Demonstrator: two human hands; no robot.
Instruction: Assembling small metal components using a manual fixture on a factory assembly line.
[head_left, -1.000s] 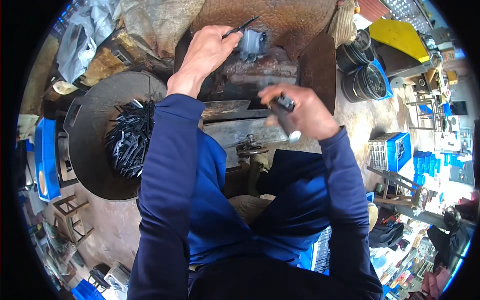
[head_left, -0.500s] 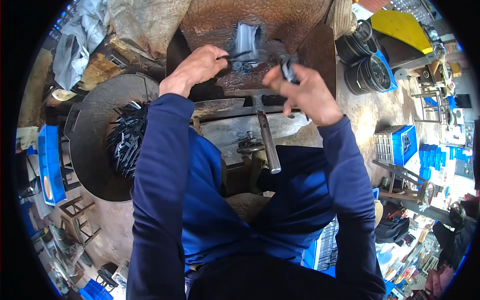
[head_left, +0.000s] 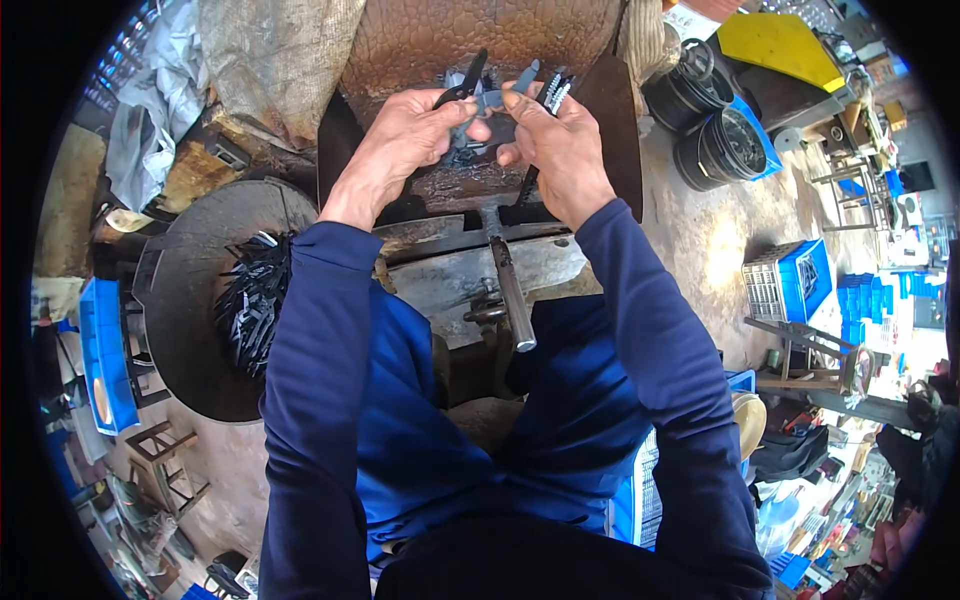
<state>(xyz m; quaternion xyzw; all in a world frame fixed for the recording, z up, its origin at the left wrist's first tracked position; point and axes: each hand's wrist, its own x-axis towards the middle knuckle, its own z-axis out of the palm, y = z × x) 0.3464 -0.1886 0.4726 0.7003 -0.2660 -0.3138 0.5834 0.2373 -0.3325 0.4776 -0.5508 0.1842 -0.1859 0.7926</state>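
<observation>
For good handling here, I think both hands should pinch lightly but surely, with the fingertips on the flat faces and away from thin edges, because the pieces look narrow and may slip. The left hand (head_left: 402, 138) has its fingers closed on a black piece (head_left: 473, 75), whose tip points away from the body, beyond these fingers. The right hand (head_left: 562, 148) has its thumb at a grey piece (head_left: 492, 98), and its fingers are curled around a bundle of dark strips (head_left: 556, 92); in my judgement, the bundle is better held deep in the palm, so the thumb can steer freely. The grey piece lies slanting between the two sets of fingers; whether the left fingertips also hold it, I cannot tell. It looks slim and blue-grey, with a rounded end beyond the right thumb. The black piece is darker and blade-like, and the bundle shows pale, tooth-like marks at its far end. Nearer to the body than the fingers, a metal bar (head_left: 512, 300) sticks out; left of the left fingers, a round tub (head_left: 180, 310) contains a pile of dark pieces (head_left: 250, 310).
</observation>
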